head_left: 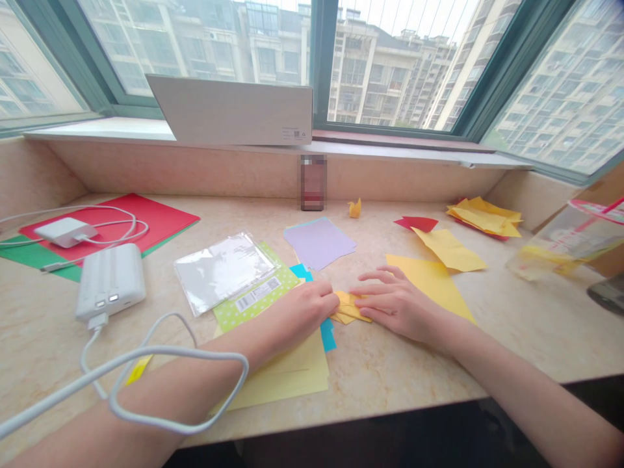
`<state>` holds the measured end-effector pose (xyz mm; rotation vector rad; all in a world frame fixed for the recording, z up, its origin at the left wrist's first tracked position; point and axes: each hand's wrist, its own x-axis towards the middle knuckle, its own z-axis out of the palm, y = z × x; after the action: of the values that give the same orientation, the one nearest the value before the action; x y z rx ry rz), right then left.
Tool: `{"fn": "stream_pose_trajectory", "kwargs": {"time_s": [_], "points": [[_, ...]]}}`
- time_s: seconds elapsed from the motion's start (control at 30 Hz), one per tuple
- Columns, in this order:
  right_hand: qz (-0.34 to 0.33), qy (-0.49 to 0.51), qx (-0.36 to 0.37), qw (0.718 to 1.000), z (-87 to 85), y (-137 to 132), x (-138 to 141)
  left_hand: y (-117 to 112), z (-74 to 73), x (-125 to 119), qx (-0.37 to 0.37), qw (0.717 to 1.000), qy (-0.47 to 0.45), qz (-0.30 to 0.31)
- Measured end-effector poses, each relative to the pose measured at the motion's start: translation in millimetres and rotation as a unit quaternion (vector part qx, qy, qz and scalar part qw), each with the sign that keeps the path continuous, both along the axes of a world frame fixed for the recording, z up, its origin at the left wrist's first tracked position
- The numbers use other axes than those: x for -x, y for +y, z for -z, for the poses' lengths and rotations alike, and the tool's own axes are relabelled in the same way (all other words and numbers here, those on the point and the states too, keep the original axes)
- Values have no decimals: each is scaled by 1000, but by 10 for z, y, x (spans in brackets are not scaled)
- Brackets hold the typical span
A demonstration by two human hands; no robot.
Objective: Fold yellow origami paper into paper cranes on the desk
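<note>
A small folded yellow paper (349, 308) lies on the counter between my two hands. My left hand (314, 307) is closed, with its curled fingers pinching the paper's left edge. Over the right side rests my right hand (392, 300), fingers stretched out and spread, the tips touching the folds. Part of the paper is hidden under the fingers. Blue paper (328, 334) shows beneath and beside my left hand, above pale yellow sheets (292, 377). Close to my right hand lies a flat yellow sheet (433, 286).
A small yellow folded figure (355, 208) and a phone (312, 183) stand at the back. Purple paper (320, 243), a clear packet (224, 270) and a green dotted pack (266, 286) lie nearby. A power bank (111, 283) with a white cable (185, 352) is left; a plastic cup (565, 240) is right.
</note>
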<state>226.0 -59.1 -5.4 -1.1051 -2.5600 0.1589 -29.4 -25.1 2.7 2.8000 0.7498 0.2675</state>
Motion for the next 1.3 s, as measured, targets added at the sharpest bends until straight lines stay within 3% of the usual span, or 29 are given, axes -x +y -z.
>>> {"fn": "stream_pose_trajectory", "kwargs": {"time_s": [0.13, 0.23, 0.37, 0.53, 0.67, 0.9, 1.3], "points": [[36, -27, -45, 998, -21, -13, 44, -41, 43, -12, -12, 1000, 1, -18], [31, -43, -44, 998, -21, 0, 27, -98, 42, -39, -9, 999, 6, -34], [29, -44, -28, 998, 22, 80, 13, -186, 9, -70, -8, 1000, -19, -9], [35, -3, 19, 999, 45, 126, 49, -213, -42, -43, -44, 993, -88, 62], [78, 30, 50, 995, 24, 94, 64, -193, -83, 1, -37, 991, -56, 117], [140, 134, 102, 976, 59, 190, 104, -213, -80, 8, -67, 990, -26, 118], [186, 177, 127, 958, 101, 242, 197, -250, 26, -22, -94, 988, -22, 119]]}}
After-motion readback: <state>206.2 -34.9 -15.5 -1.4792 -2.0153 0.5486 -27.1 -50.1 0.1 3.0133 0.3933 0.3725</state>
